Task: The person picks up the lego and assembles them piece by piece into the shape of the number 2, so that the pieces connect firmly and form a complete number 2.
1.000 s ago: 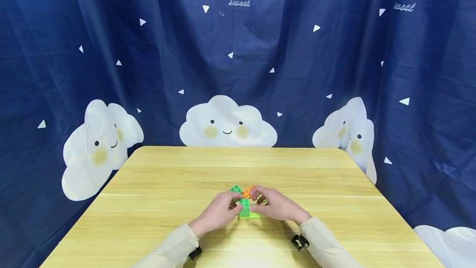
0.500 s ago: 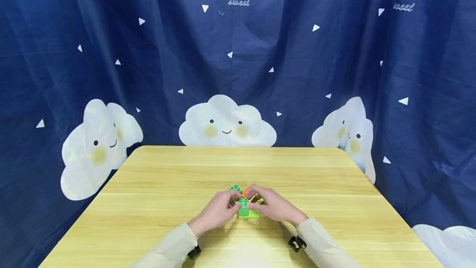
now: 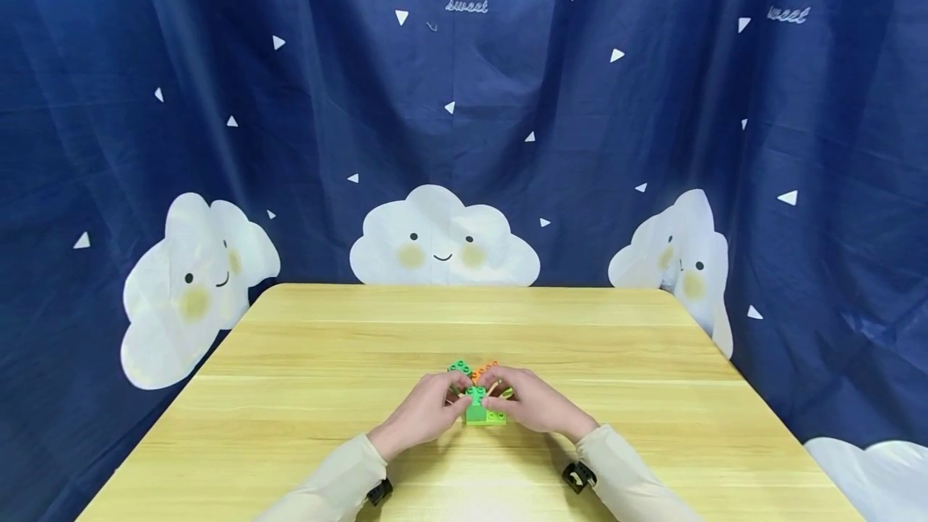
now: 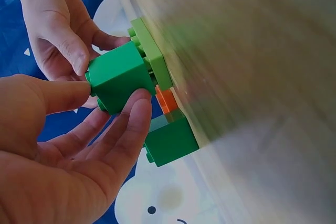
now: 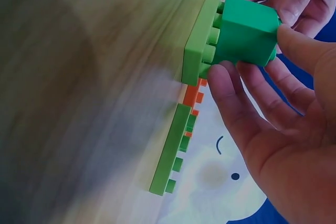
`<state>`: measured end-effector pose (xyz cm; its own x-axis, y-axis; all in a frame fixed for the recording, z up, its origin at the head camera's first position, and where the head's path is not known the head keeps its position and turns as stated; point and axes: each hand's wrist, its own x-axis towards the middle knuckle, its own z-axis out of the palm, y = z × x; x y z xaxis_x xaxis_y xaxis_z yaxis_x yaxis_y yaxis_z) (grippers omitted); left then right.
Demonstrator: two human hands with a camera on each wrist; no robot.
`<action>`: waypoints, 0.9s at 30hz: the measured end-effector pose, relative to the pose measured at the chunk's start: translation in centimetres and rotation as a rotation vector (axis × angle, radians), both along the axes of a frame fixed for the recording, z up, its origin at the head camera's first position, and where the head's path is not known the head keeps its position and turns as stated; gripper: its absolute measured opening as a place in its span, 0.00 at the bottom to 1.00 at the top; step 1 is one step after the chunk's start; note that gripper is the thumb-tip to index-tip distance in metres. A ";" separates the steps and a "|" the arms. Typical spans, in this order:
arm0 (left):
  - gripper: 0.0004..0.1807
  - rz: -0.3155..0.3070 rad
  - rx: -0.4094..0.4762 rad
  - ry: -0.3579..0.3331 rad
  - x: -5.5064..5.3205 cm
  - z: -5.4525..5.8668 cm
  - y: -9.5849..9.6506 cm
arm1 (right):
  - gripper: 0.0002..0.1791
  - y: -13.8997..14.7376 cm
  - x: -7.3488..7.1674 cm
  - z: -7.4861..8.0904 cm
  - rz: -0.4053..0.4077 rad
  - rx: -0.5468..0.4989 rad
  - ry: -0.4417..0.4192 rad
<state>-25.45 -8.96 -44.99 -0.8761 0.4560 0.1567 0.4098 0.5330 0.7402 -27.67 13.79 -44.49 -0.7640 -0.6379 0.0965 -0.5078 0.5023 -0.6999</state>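
A dark green toy building brick point(image 3: 475, 412) stands on the studs of a light green plate point(image 3: 496, 417), over its left part. In the left wrist view, my left hand point(image 4: 68, 145) pinches this brick point(image 4: 118, 74) between thumb and fingers. My right hand point(image 3: 532, 399) holds it from the other side; in the right wrist view its thumb lies at the brick's point(image 5: 247, 30) studded top and its fingertips at the side, close to the plate's studs point(image 5: 209, 52). Whether the brick is fully seated cannot be told.
Just behind lie another dark green brick point(image 4: 173, 140), an orange studded piece point(image 4: 166, 99) and a second light green plate point(image 5: 170, 153), all on the wooden table point(image 3: 290, 393). A blue curtain with clouds point(image 3: 445, 240) hangs behind the table.
My right hand has shifted slightly left, bringing its thumb against the dark green brick. Its fingers covered more of the orange piece half a second ago than now. My left hand stays nearly still.
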 end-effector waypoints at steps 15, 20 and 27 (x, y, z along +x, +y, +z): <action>0.14 -0.007 -0.004 0.014 0.2 0.2 0.2 | 0.08 0.1 0.0 0.0 0.034 -0.035 -0.074; 0.14 -0.009 -0.003 0.018 0.2 0.2 0.2 | 0.07 0.2 0.0 0.0 0.032 -0.030 -0.079; 0.14 -0.015 -0.001 0.022 0.1 0.1 0.2 | 0.08 0.2 -0.1 0.0 0.031 -0.032 -0.083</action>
